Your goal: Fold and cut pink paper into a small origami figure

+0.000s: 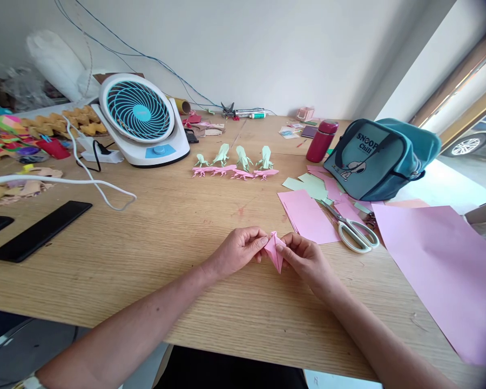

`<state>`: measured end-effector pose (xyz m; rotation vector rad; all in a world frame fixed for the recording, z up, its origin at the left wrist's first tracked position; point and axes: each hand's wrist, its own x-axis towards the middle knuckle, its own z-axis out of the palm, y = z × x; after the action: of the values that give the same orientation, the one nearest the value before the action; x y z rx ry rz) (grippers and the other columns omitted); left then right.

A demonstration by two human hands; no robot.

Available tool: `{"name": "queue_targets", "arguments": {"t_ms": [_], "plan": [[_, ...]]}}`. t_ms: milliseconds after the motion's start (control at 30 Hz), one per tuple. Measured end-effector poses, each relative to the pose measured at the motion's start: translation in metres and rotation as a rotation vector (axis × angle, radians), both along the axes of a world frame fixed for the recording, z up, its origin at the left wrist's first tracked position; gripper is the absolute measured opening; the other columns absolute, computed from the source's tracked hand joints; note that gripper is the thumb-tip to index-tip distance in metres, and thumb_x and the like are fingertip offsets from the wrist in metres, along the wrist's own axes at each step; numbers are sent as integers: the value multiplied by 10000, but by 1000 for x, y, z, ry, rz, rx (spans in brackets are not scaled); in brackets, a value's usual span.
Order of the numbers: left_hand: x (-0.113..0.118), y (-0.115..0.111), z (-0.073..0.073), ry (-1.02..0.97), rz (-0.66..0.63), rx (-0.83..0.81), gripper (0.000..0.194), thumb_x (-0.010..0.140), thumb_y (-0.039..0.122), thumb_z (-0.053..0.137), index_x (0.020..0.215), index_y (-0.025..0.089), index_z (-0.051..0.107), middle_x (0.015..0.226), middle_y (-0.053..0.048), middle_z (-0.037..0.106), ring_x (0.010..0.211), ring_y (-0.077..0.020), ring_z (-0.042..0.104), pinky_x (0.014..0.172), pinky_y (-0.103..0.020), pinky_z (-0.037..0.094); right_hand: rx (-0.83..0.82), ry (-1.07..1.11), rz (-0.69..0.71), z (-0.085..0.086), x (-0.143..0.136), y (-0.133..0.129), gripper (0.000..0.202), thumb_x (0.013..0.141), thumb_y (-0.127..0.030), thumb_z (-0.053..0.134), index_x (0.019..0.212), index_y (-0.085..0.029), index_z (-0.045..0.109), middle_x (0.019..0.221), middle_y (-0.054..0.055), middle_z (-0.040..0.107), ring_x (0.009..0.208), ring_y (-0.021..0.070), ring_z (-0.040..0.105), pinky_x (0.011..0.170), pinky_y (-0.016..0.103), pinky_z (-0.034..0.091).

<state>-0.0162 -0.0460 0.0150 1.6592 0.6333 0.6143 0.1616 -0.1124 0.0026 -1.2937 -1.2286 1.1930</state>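
Between my two hands is a small piece of folded pink paper (275, 255), diamond-like, its lower point towards me. My left hand (245, 247) pinches its left side with thumb and fingers. On the right side my right hand (305, 259) grips it the same way, the thumb lying on the front. Further back stand several folded paper figures in two rows: green ones (243, 158) behind, pink ones (266, 173) in front. A stack of pink paper sheets (308, 216) lies just beyond my right hand, with white-handled scissors (354, 232) beside it.
A large pink sheet (441, 270) covers the table's right side. Behind it are a teal bag (372, 156), a red flask (322, 141) and green paper pieces (311, 185). At left stand a fan (141, 121), a white cable (65, 179) and a black flat bar (40, 231).
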Motion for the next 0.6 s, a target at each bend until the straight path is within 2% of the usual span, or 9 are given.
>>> {"name": "queue_targets", "arguments": {"t_ms": [167, 300, 467, 600], "plan": [[1, 0, 2, -70, -36, -70, 226, 906, 344, 590, 949, 132, 657, 839, -31, 665, 678, -103, 572, 662, -225, 452, -12, 71, -7, 1, 1, -1, 391, 782, -563, 705, 779, -194, 574, 667, 7, 628, 582, 131, 551, 557, 267, 453], [4, 0, -5, -75, 12, -84, 172, 848, 307, 658, 887, 140, 647, 796, -16, 659, 694, -107, 573, 654, -218, 443, 36, 29, -11, 1, 0, -1, 391, 792, -576, 689, 789, -201, 580, 674, 13, 639, 587, 140, 575, 553, 278, 479], [5, -2, -11, -40, 36, -98, 265, 869, 398, 628, 847, 134, 649, 789, -32, 659, 676, -114, 591, 579, -210, 482, 100, 36, -16, -5, -1, 2, 362, 788, -545, 703, 805, -213, 560, 689, -3, 610, 584, 133, 573, 553, 275, 496], [5, -5, -9, -38, 34, -155, 338, 869, 459, 614, 862, 123, 652, 816, -52, 665, 680, -131, 613, 515, -217, 531, 190, 0, -21, -11, -2, 1, 225, 859, -422, 651, 889, -225, 546, 786, 9, 624, 685, 148, 613, 633, 287, 517]]}}
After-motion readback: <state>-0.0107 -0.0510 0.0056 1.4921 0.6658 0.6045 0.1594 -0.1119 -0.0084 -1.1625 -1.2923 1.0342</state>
